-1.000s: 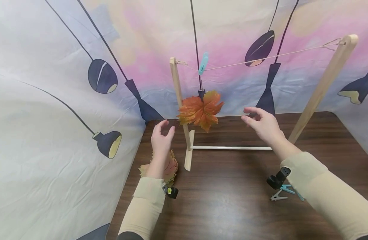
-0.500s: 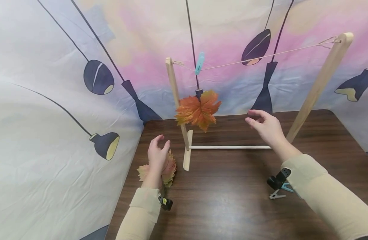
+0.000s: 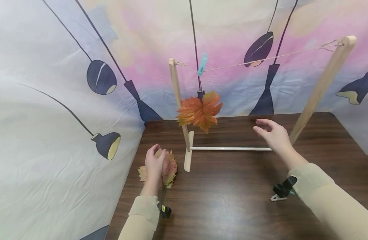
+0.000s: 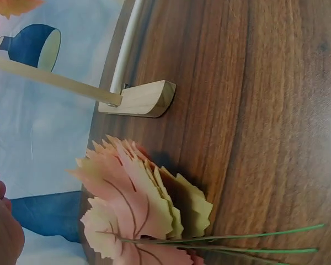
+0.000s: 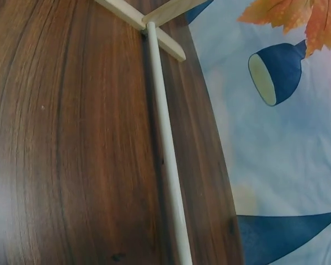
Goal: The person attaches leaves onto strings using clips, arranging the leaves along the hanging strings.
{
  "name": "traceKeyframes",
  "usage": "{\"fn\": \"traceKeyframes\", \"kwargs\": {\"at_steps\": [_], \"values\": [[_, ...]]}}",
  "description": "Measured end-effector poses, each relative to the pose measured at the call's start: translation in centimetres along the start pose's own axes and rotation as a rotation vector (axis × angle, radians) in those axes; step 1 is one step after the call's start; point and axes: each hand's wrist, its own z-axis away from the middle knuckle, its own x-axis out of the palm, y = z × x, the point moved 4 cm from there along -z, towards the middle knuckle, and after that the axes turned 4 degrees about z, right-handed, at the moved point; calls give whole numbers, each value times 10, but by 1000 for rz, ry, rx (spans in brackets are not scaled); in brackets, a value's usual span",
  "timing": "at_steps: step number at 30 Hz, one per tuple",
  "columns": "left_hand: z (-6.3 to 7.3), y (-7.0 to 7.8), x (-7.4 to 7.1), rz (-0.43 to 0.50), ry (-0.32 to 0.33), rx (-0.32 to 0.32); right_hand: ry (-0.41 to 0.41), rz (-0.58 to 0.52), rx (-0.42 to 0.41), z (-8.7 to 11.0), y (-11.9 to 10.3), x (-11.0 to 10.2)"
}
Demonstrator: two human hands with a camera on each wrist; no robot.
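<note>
An orange maple leaf [image 3: 200, 111] hangs from a string line [image 3: 231, 67], where a light blue clothespin [image 3: 202, 64] grips its stem. My left hand [image 3: 153, 165] is over a pile of pink and yellow artificial leaves [image 3: 170, 170] at the table's left side, its fingers loosely bent and holding nothing. In the left wrist view those stacked leaves [image 4: 127, 199] show their thin green stems [image 4: 276, 234], with the hand beside them at the frame's edge. My right hand [image 3: 274, 137], fingers relaxed and nothing in them, hovers in front of the wooden rack's right post [image 3: 323, 88].
The rack's left post [image 3: 176, 86] stands on a wooden foot [image 3: 187, 160], and a white rod [image 3: 228, 149] joins the posts low down. A grey clothespin [image 3: 278, 198] lies below my right wrist, partly hiding a blue one. A printed cloth backdrop [image 3: 52, 140] borders the brown table [image 3: 225, 196].
My left hand has moved down from beside the hanging leaf to the leaf pile. My right hand has drawn back to the right and slightly lower. The hanging leaf stays in place.
</note>
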Motion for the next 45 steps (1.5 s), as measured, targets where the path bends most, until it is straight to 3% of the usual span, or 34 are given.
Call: {"fn": "traceKeyframes", "kwargs": {"at_steps": [6,14,26,34,36,41,45], "values": [[7,-6,-1,31,28,-5,-5,46,-14,5,8,-4],[11,-14,3,35,1,-32,-49,68,-1,16,27,0],[25,-37,-7,93,39,-127,-87,89,45,38,58,0],[28,-44,-13,30,49,-113,-100,87,63,46,73,-4],[29,-46,-15,-4,77,-110,-108,91,70,48,77,-4],[36,-58,-20,-32,130,-134,-134,173,39,53,87,-2],[41,-68,-19,-36,120,-146,-152,230,-4,56,94,-2]]}}
